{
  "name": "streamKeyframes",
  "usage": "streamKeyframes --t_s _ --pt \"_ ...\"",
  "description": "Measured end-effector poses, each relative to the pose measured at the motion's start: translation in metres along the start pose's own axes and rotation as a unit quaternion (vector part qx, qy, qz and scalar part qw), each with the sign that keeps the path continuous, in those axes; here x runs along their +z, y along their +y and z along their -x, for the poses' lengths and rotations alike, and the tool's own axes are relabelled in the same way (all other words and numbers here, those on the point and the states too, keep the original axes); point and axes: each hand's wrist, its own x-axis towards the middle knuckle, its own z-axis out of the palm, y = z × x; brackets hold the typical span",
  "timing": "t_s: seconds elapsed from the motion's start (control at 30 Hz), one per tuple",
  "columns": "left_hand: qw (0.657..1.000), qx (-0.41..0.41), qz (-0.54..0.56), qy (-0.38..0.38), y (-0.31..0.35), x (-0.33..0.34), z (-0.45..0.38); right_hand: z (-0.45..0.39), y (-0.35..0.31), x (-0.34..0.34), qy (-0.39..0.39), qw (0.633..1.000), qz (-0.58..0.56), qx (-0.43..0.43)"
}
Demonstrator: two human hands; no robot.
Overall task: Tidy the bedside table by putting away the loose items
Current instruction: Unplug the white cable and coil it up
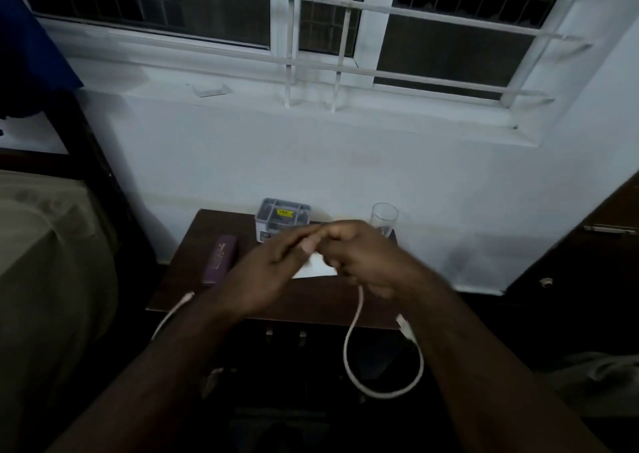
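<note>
White cable loops from both hands' closed grip; box label unreadable.

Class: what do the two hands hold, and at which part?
A thin white cable, gripped near its middle by the right hand and left hand; loop and ends hang free.

Both forearms reach forward and come together in the middle. The left hand has its fingers stretched toward the right hand, which is curled closed; their fingertips touch.
</note>
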Motion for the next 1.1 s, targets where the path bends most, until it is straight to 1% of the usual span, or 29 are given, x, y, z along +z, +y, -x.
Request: streamKeyframes --t_s 0.03,0.1,0.13,0.2,0.23,0.27,0.3,0.33,0.37,0.4,0.43,0.47,0.5,0.53,0.57,0.6,0.63,0.67,0.7,0.77,0.83,0.87,0.9,0.93,0.97,1.0,1.03,1.07,1.1 --pt "1.000 0.017 0.021 -0.001 0.012 0.010 -0.003 -0.003 -0.003 0.008 -0.009 1.000 -0.007 -0.006" --pt "0.998 0.011 -0.023 0.049 0.013 0.003 -0.008 -0.003 -0.007 0.001 0.003 1.000 -0.003 0.000" --pt "0.995 -0.014 -0.059 0.078 0.007 -0.011 -0.008 0.000 -0.005 -0.009 0.011 1.000 0.017 0.007" --pt "0.986 -0.081 -0.093 0.112 -0.013 -0.041 -0.007 0.008 0.004 -0.027 0.014 0.997 0.073 0.022" --pt "0.979 -0.111 -0.122 0.118 -0.022 -0.052 -0.006 0.012 0.009 -0.030 0.016 0.995 0.091 0.027" --pt "0.971 -0.121 -0.173 0.114 -0.028 -0.055 -0.006 0.014 0.013 -0.029 0.020 0.996 0.089 0.027" --pt "0.966 -0.101 -0.211 0.106 -0.027 -0.052 -0.006 0.014 0.014 -0.023 0.016 0.997 0.068 0.021" --pt "0.972 -0.060 -0.211 0.088 -0.021 -0.043 -0.006 0.014 0.012 -0.015 0.002 0.999 0.037 0.012" --pt "0.984 -0.012 -0.164 0.060 -0.015 -0.030 -0.005 0.012 0.009 -0.005 -0.014 1.000 0.000 0.008" --pt "0.995 0.011 -0.099 0.031 -0.003 -0.018 -0.002 0.009 0.005 0.004 -0.021 0.999 -0.034 0.010" --pt "0.998 0.028 -0.062 0.012 0.001 -0.008 -0.001 0.007 0.001 0.009 -0.016 0.998 -0.064 0.015" --pt "0.999 0.029 -0.039 0.007 0.005 -0.005 -0.001 0.005 -0.001 0.010 -0.004 0.996 -0.087 0.019" --pt "0.998 0.025 -0.051 0.021 0.006 -0.009 -0.003 0.005 -0.001 0.006 0.011 0.995 -0.092 0.021" --pt "0.998 0.009 -0.062 0.028 0.005 -0.017 -0.004 0.007 0.000 0.000 0.021 0.997 -0.074 0.026" --pt "0.996 -0.006 -0.080 0.051 -0.002 -0.027 -0.004 0.011 0.004 -0.006 0.018 0.998 -0.045 0.037" --pt "0.993 -0.028 -0.081 0.085 -0.010 -0.037 -0.005 0.016 0.009 -0.009 -0.001 0.998 -0.027 0.055" --pt "0.987 -0.044 -0.078 0.134 -0.018 -0.045 -0.007 0.022 0.012 -0.006 -0.033 0.996 -0.042 0.076" --pt "0.978 -0.061 -0.073 0.186 -0.023 -0.048 -0.009 0.027 0.012 -0.001 -0.073 0.988 -0.096 0.092" --pt "0.969 -0.071 -0.087 0.220 -0.025 -0.045 -0.012 0.030 0.010 0.007 -0.119 0.973 -0.174 0.097" --pt "0.965 -0.084 -0.102 0.226 -0.026 -0.031 -0.016 0.036 0.000 0.023 -0.197 0.927 -0.306 0.089" --pt "0.971 -0.086 -0.086 0.206 -0.027 -0.020 -0.017 0.041 -0.010 0.038 -0.254 0.891 -0.372 0.059" --pt "0.974 -0.093 -0.067 0.195 -0.030 -0.019 -0.016 0.043 -0.015 0.044 -0.267 0.880 -0.391 0.037" --pt "0.977 -0.096 -0.051 0.184 -0.029 -0.018 -0.014 0.044 -0.021 0.049 -0.262 0.873 -0.412 0.010" --pt "0.981 -0.099 -0.041 0.163 -0.029 -0.015 -0.014 0.043 -0.027 0.053 -0.231 0.869 -0.437 -0.027" --pt "0.987 -0.093 -0.039 0.126 -0.027 -0.010 -0.013 0.037 -0.030 0.055 -0.168 0.869 -0.460 -0.070" --pt "0.992 -0.082 -0.056 0.080 -0.022 -0.002 -0.012 0.028 -0.033 0.054 -0.084 0.873 -0.467 -0.115" --pt "0.993 -0.070 -0.087 0.041 -0.016 0.006 -0.009 0.016 -0.033 0.050 0.005 0.886 -0.435 -0.162" --pt "0.992 -0.054 -0.117 0.018 -0.008 0.012 -0.007 0.001 -0.029 0.042 0.098 0.908 -0.349 -0.210" --pt "0.990 -0.035 -0.134 0.007 -0.003 0.015 -0.006 -0.012 -0.022 0.032 0.182 0.929 -0.202 -0.252"
